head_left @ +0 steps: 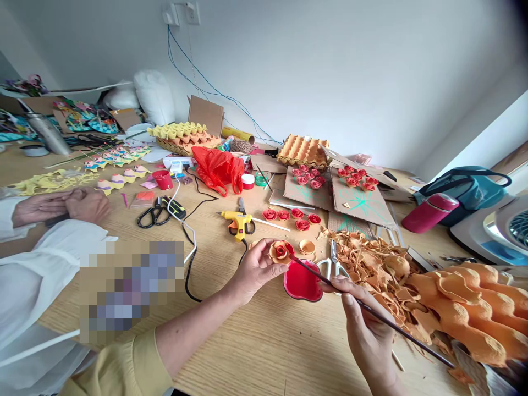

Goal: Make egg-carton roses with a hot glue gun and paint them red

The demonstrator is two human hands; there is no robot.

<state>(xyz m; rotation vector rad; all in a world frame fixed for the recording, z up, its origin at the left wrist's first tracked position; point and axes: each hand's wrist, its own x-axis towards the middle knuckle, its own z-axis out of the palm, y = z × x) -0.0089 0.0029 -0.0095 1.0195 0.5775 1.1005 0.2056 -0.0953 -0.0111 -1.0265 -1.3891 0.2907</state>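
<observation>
My left hand [258,269] grips a small egg-carton flower [277,258], its centre painted red and its outer petals bare orange. In my right hand [365,324] is a long dark paintbrush [396,327], whose tip reaches the flower's right side. Below the flower sits a dish of red paint [303,283], with the brush crossing over it. An unpainted cup-shaped flower [307,247] lies just behind the dish. White-handled scissors [335,263] rest to its right. Farther back, several red flowers [302,225] are on the table.
Orange egg-carton scraps [371,264] and cartons [474,302] cover the right side. A yellow glue gun [238,224] and black scissors [153,213] lie at left-centre. Cardboard sheets [363,206] bear more red flowers. A pink bottle [431,213] lies at right. Another person's hands [84,206] rest at left.
</observation>
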